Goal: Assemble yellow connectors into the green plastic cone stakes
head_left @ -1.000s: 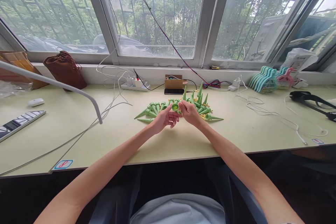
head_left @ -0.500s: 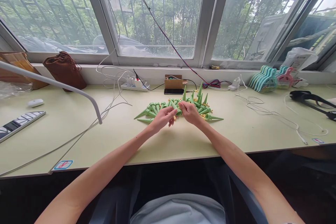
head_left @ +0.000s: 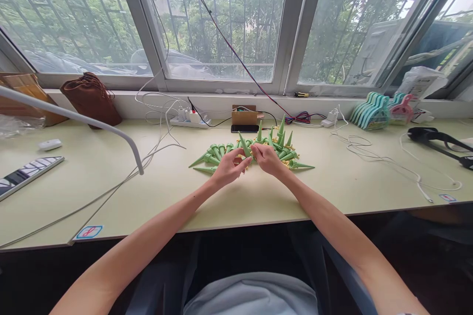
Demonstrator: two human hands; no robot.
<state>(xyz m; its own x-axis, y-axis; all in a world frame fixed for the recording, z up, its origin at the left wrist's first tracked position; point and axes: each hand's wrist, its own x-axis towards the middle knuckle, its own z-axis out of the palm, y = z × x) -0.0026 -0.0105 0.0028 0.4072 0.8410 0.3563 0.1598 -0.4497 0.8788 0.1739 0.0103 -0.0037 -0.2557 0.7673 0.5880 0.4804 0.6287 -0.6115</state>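
Observation:
A green plastic watering spike [head_left: 243, 142] stands tip-up, leaning a little left, in my left hand [head_left: 229, 167], whose fingers and thumb close round its lower end. My right hand [head_left: 266, 158] is curled in a pinch right beside that end. What its fingertips hold, if anything, is hidden. Behind and around both hands lies a pile of the same green spikes [head_left: 281, 133], some upright and some lying flat, with small yellow pieces [head_left: 291, 147] among them. Single spikes lie at the left [head_left: 204, 169] and at the right [head_left: 303, 165] of the pile.
Behind the pile, a dark phone [head_left: 244, 129] lies before a small cardboard box [head_left: 244, 115]. White cables [head_left: 162, 147] and a curved grey arm [head_left: 121, 133] reach in from the left. Farther right are teal hangers [head_left: 371, 110], a white cable [head_left: 391, 158] and black goggles [head_left: 432, 138].
The spike in my left hand has turned from slanting, wide end toward me, to nearly upright with its tip up. My left fingers have shifted around its lower end; my right hand has barely moved.

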